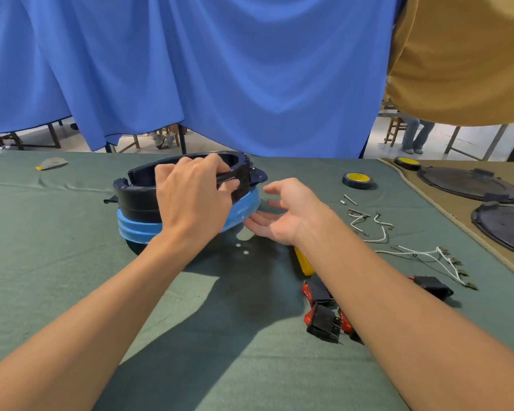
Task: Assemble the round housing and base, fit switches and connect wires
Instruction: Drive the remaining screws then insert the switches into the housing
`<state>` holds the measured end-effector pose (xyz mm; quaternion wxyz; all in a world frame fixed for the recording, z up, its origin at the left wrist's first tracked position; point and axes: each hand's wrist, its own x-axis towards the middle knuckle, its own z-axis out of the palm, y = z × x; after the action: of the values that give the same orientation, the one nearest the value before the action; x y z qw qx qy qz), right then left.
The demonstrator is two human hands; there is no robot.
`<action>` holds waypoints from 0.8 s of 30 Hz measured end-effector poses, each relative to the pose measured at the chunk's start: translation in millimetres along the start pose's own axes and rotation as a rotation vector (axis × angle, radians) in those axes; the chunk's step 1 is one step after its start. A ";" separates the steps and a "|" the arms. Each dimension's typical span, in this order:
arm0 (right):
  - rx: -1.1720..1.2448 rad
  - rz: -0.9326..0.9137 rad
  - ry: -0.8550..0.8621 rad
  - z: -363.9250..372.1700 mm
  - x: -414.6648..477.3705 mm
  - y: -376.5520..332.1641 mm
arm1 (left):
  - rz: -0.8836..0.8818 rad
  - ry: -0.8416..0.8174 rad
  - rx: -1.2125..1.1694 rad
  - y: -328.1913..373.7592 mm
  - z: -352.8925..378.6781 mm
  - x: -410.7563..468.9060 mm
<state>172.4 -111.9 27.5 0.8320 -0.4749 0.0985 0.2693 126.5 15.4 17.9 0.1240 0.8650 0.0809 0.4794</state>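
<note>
Gripping the round housing (137,200) atop the blue base (137,231) on the desk (72,277), the left hand (190,200) curls its fingers (211,164) over the rim while the right hand (282,215) hovers open and empty beside it, where a one-sided pull could cock the housing.

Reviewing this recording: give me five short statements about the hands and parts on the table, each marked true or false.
1. The left hand grips the black round housing. True.
2. The right hand holds a red switch. False: it is open beside the housing's blue band; the switches lie on the green cloth.
3. The tape roll lies right of the housing. True.
4. The white wires are plugged into the housing. False: they lie loose on the cloth.
5. Two black discs lie at far right. True.
</note>
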 end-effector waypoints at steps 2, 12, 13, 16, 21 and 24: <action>-0.018 -0.020 -0.025 2.6 1.4 4.0 | -0.063 0.005 -0.049 -1.2 -4.3 6.1; -0.055 -0.012 -0.010 6.3 3.9 11.7 | -0.181 -0.089 -0.197 -0.1 -18.6 17.6; -0.056 -0.009 -0.009 6.3 4.1 11.9 | -0.180 -0.095 -0.201 0.2 -18.9 17.7; -0.053 -0.003 0.002 6.3 4.7 12.1 | -0.169 -0.099 -0.199 -0.5 -18.6 18.1; -0.044 -0.011 -0.007 6.3 6.1 11.6 | -0.137 -0.067 -0.176 -2.8 -13.3 15.6; -0.055 0.003 0.009 5.0 7.2 12.1 | -0.080 -0.048 -0.134 -3.0 -7.2 8.8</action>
<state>171.4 -100.2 18.2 0.8179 -0.4987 0.0952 0.2709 125.0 21.5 27.7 0.2028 0.8620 0.0802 0.4577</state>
